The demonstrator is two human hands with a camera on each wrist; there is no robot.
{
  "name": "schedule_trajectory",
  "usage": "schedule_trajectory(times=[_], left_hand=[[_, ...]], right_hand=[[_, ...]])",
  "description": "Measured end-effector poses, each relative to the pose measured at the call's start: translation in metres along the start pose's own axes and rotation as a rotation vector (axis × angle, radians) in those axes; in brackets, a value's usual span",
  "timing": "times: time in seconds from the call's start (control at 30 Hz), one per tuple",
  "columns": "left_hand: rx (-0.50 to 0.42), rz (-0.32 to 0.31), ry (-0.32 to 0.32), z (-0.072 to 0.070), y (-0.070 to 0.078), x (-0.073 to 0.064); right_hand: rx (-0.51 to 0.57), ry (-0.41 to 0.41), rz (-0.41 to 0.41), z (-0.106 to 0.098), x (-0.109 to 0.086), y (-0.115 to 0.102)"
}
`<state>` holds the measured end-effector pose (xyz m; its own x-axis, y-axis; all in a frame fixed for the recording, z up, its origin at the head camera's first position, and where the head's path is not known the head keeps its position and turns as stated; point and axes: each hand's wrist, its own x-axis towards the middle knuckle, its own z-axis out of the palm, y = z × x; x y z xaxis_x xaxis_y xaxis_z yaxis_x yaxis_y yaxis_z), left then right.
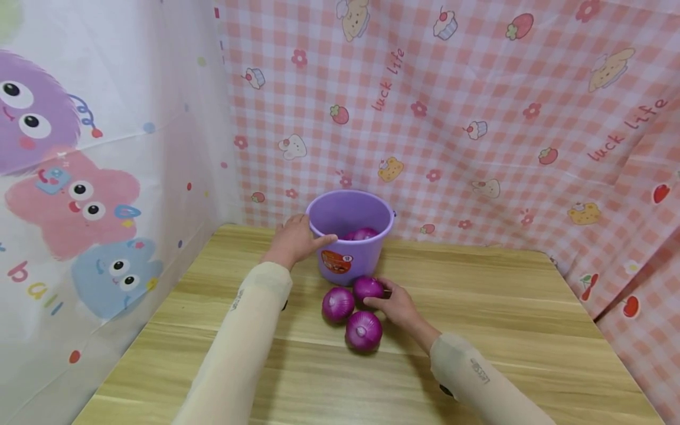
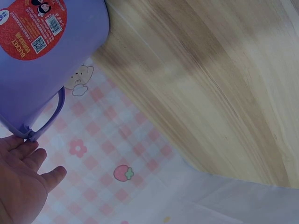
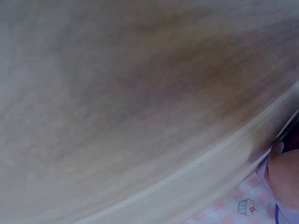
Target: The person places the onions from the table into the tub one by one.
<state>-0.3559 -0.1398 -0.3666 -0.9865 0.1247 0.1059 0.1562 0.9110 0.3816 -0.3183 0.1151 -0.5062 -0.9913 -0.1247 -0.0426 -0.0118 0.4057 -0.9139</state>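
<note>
A purple bucket (image 1: 353, 257) with a red label stands at the back of the table, red onions (image 1: 365, 234) inside it. My left hand (image 1: 294, 239) holds the bucket's left rim, thumb along the front edge; the left wrist view shows that hand (image 2: 21, 182) with fingers at the handle joint. In front of the bucket my right hand (image 1: 395, 304) grips the right rear onion (image 1: 368, 289) between thumb and fingers. Two more onions lie close by, one at left (image 1: 337, 304) and one nearer (image 1: 363, 332). In the right wrist view, only part of the right hand (image 3: 282, 175) shows.
The wooden table (image 1: 478, 342) runs up to a pink checked cloth (image 1: 451, 147) behind the bucket. A white cartoon-print cloth (image 1: 175, 136) hangs along the left side.
</note>
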Motion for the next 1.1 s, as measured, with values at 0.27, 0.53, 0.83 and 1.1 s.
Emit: schedule_trajectory(times=[0.27,0.53,0.83,1.1], left_hand=[[0.02,-0.002,-0.004,0.002,-0.002,0.003],[0.016,0.011,0.002,0.002,-0.003,0.002],[0.016,0.012,0.009,0.002,-0.002,0.001],[0.018,0.009,0.005,0.002,-0.002,0.002]], right_hand=[[0.041,0.044,-0.012,-0.008,0.002,-0.008],[0.093,0.041,-0.052,-0.018,-0.001,-0.015],[0.126,0.045,-0.08,-0.029,-0.006,-0.026],[0.116,0.053,-0.114,-0.045,-0.013,-0.037]])
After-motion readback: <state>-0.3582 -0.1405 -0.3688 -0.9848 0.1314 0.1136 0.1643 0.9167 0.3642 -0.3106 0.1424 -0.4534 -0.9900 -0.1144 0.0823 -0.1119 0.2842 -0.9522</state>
